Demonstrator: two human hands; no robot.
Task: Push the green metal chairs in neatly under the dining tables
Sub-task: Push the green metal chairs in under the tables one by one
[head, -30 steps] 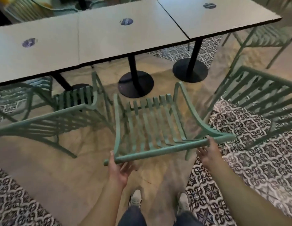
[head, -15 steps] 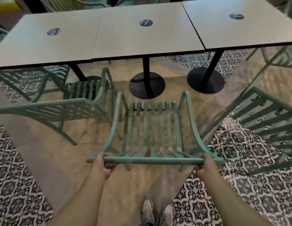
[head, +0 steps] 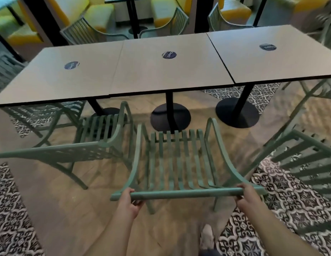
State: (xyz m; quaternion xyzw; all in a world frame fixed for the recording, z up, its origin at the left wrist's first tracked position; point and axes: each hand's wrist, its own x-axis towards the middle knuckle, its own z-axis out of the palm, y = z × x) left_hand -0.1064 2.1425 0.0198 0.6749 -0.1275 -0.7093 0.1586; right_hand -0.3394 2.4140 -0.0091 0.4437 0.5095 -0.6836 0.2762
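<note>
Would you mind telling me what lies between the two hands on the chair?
In the head view, only the chair's top rail spans from the left hand to the right hand.

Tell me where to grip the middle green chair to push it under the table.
Grip the middle chair's top back rail, coming from behind, one hand near each end. That rail is a straight horizontal bar facing you, and the left hand and right hand already wrap it there, which probably helps it go in straight.
</note>
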